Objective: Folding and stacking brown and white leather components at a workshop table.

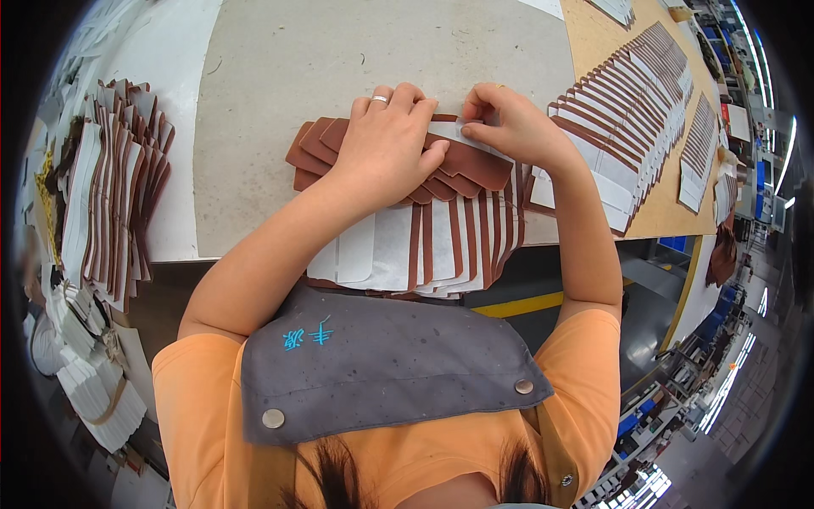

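Observation:
A fan of brown leather-like pieces (318,143) lies in front of me at the table's near edge. My left hand (391,143), with a ring on one finger, rests across them, its thumb pressing on the top piece. At the far edge of that piece, a white-backed strip (448,129) shows between my hands. My right hand (509,124) pinches this edge with thumb and index finger; the exact contact is partly hidden. Below, white-lined brown pieces (439,245) overlap in a row and hang past the table edge towards my apron (394,356).
Long overlapping rows of white-and-brown pieces (620,127) spread over the tan board at right. A shorter row (697,153) lies beyond. On the left stands a bundle of similar pieces (117,191). Tied white stacks (102,388) sit lower left. A grey mat (381,51) covers the table.

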